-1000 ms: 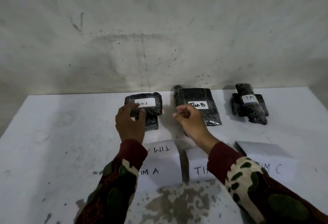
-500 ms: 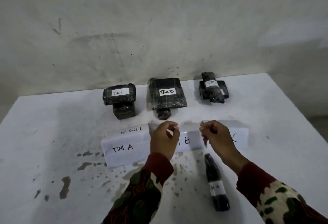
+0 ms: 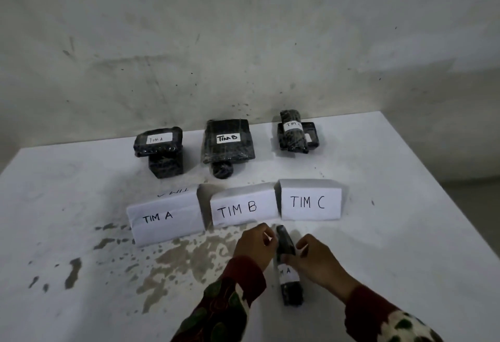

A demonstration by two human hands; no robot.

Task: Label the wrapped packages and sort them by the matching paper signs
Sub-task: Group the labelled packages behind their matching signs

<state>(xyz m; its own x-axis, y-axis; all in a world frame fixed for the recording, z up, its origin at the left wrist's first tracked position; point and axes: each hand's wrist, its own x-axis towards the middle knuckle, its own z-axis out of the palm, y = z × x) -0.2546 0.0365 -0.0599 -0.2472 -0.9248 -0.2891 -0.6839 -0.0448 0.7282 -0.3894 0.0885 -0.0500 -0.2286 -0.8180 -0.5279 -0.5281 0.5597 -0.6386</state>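
Head view: both hands close on a slim wrapped package (image 3: 288, 268) labelled "A", lying on the surface (image 3: 405, 233) just before the signs. The left hand (image 3: 254, 247) is curled beside it, contact unclear; the right hand (image 3: 316, 257) pinches its middle. Sorting step, probably: next, lift it over the TIM A sign (image 3: 165, 218) to the TIM A pile (image 3: 159, 149), avoiding the TIM B sign (image 3: 240, 206).

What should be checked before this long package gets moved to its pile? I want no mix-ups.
1. White label on the long black wrapped package legible: partly; "M A" shows, rest covered.
2. Folded white TIM A paper sign standing, readable: ok.
3. Pile of black wrapped packages labelled TIM A behind that sign: ok.
4. Right hand gripping the package: ok.
5. Left hand touching it: cannot tell.
6. Path across white table unobstructed: ok.
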